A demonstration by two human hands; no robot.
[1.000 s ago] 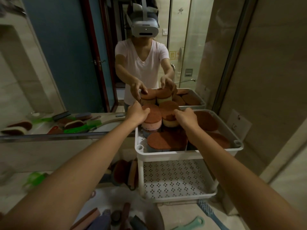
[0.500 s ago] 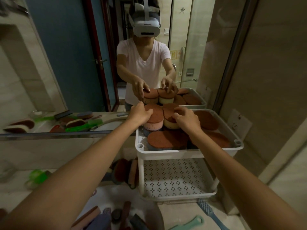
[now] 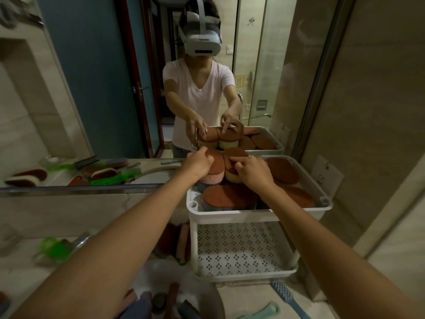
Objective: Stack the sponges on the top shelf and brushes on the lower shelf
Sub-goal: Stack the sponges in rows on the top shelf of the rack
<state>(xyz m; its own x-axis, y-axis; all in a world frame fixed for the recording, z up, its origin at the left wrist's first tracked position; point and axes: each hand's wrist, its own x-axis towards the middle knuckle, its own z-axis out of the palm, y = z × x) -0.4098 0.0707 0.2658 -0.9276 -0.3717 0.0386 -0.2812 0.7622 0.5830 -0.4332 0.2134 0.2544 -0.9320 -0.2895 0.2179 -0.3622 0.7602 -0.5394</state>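
**Sponges squared up on the top shelf; lower shelf not yet filled**

Two upper sponges are being settled at the far left of the top shelf (image 3: pixel 257 214), close against the mirror. The pink-bodied sponge (image 3: pixel 215 172) is grasped at its left edge by the left hand (image 3: pixel 195 161), fingers curled over the brown scouring face. The yellow-bodied sponge (image 3: pixel 233 172) is pinched by the right hand (image 3: pixel 253 172), with a fingertip pressed on its top. Both are set on lower sponges, apparently so that the two stacks stand side by side, touching, and do not topple.

A blue-bodied sponge (image 3: pixel 227 198) lies at the near left of the tray, and further brown-faced sponges (image 3: pixel 282 170) are laid flat at the right, so the tray looks almost full.

The lower shelf (image 3: pixel 241 249) is seen bare through its perforated floor. A blue brush (image 3: pixel 285 295) and a pale green handle (image 3: pixel 264 310) are left on the near counter, and more brushes (image 3: pixel 53 249) are scattered at the left. The sponge part is judged nearly done; the brush part is not yet begun.
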